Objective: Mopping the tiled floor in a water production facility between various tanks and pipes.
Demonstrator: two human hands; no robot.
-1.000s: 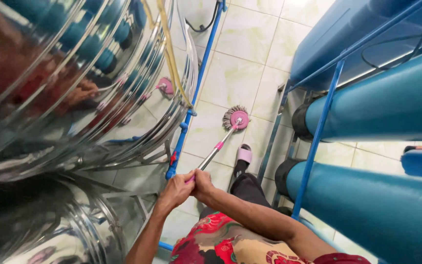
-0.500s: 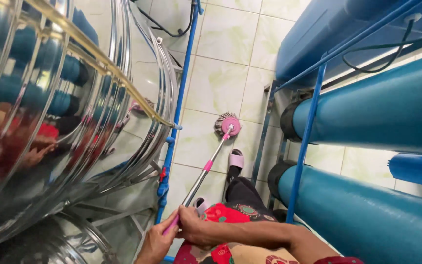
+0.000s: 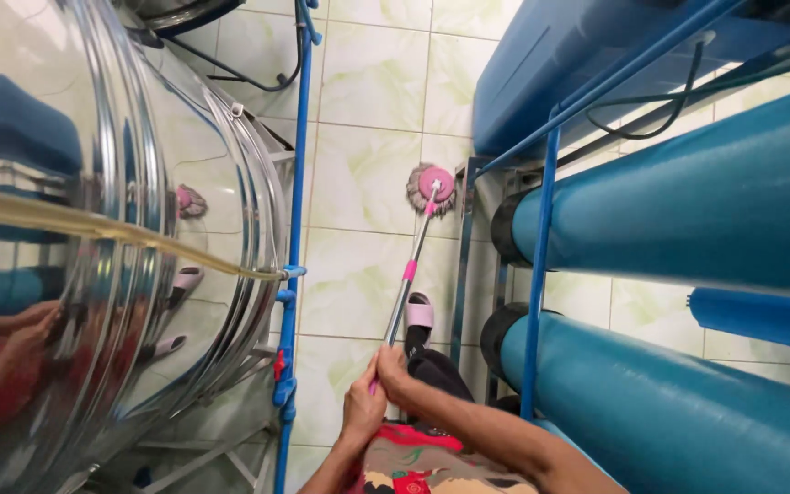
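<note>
Hands first: left hand [image 3: 361,409] is seen wrapped shut around the lower end of the mop handle [image 3: 406,284], fingers curled tight, no gap visible; right hand [image 3: 394,366] is clamped on the same handle just above it, the two touching. Handle is metal with pink sections and is held slanted away from the body, running up to the mop head [image 3: 432,187], a round pink disc with grey strands, which is pressed flat on the tiled floor [image 3: 358,183] close to the foot of the blue metal rack [image 3: 541,229]. Mopping is judged to be under way, not finished: head is set down in the narrow aisle, and no wet sheen or streaks can be made out on the tiles, so how much floor is already covered cannot be told. A foot in a pale pink slipper [image 3: 420,311] is planted beside the handle. Aisle is bounded on one side by a large shiny steel tank [image 3: 93,274] with a blue pipe [image 3: 296,183], on the other by long blue cylinders [image 3: 688,192] stacked on the rack.
</note>
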